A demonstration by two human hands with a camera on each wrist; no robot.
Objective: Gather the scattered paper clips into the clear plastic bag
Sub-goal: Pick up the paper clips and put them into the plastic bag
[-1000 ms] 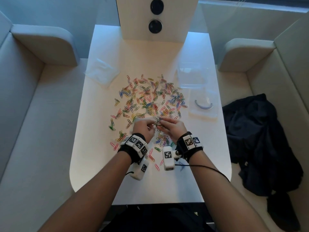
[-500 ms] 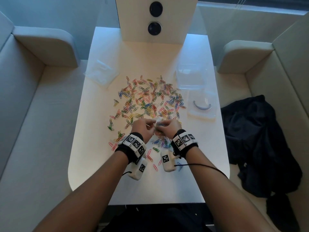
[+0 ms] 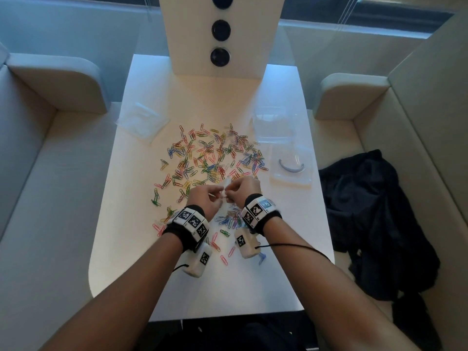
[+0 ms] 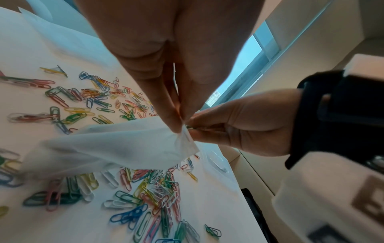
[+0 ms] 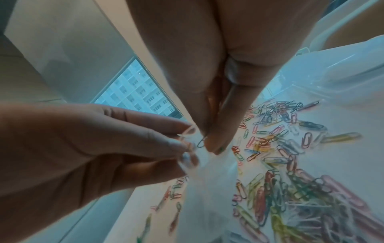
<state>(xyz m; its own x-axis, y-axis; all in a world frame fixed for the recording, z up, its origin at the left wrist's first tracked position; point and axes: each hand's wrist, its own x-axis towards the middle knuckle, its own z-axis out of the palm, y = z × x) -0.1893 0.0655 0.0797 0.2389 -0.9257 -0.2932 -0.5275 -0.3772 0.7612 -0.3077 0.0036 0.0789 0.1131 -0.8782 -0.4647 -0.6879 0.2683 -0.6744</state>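
Many coloured paper clips (image 3: 215,158) lie scattered across the white table (image 3: 253,287). Just above the near part of the pile, my hands meet at a small clear plastic bag (image 3: 225,190). My left hand (image 3: 206,198) pinches the bag's rim (image 4: 182,133) between thumb and fingers, and the bag (image 4: 124,148) hangs down from that hold. My right hand (image 3: 244,187) pinches a dark green paper clip (image 5: 200,142) right at the bag's mouth. Through the plastic (image 5: 207,197) more clips show on the table below.
A stack of clear bags (image 3: 141,122) lies at the far left of the table. A clear plastic box (image 3: 274,125) and its lid (image 3: 291,171) sit at the right edge. A white upright panel (image 3: 217,34) closes the far end. Dark clothing (image 3: 367,211) lies on the right seat.
Both hands have stayed together at the bag and drifted slightly away from me. The right hand has closed in on the bag's mouth.
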